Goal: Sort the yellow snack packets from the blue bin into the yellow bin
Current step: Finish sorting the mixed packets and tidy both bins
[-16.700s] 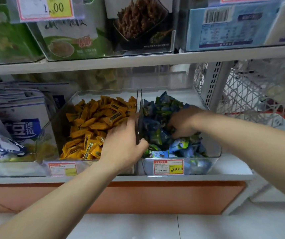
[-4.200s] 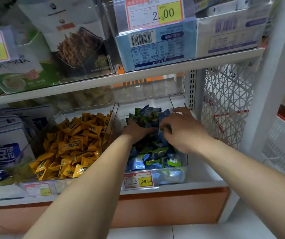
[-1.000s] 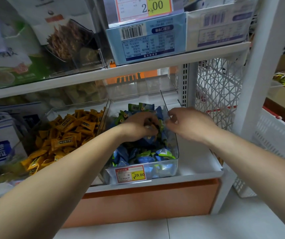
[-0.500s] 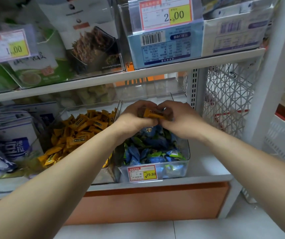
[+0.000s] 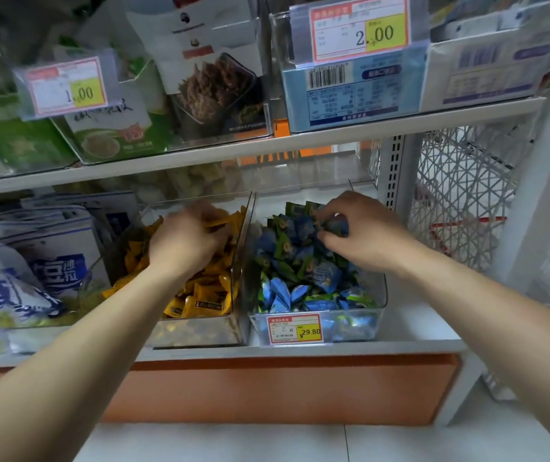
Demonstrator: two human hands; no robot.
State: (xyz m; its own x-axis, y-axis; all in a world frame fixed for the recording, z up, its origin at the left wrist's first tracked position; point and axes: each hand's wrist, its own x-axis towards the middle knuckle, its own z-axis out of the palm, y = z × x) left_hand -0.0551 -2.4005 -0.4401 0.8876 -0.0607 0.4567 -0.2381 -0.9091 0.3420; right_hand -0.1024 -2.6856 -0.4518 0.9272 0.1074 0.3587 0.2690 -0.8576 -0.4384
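Your left grip (image 5: 185,240) is blurred, fingers down among the yellow packets (image 5: 207,295) in the yellow bin (image 5: 197,338); I cannot tell whether it holds one. Your right grip (image 5: 356,228) pinches a blue packet (image 5: 336,226) over the blue bin (image 5: 356,326), just beside it on the shelf (image 5: 416,338).

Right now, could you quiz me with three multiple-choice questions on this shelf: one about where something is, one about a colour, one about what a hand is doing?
1. The left hand is:
A. over the yellow bin
B. on the upper shelf
C. down at the floor

2. What fills the blue bin is mostly:
A. red
B. blue and green
C. black

3. The right hand:
A. lies flat on the shelf
B. hangs idle
C. pinches a blue packet

Answers: 1 A, it is above the yellow packets; 2 B, those colours show behind the 29.80 tag; 3 C, its fingers curl round the packet.
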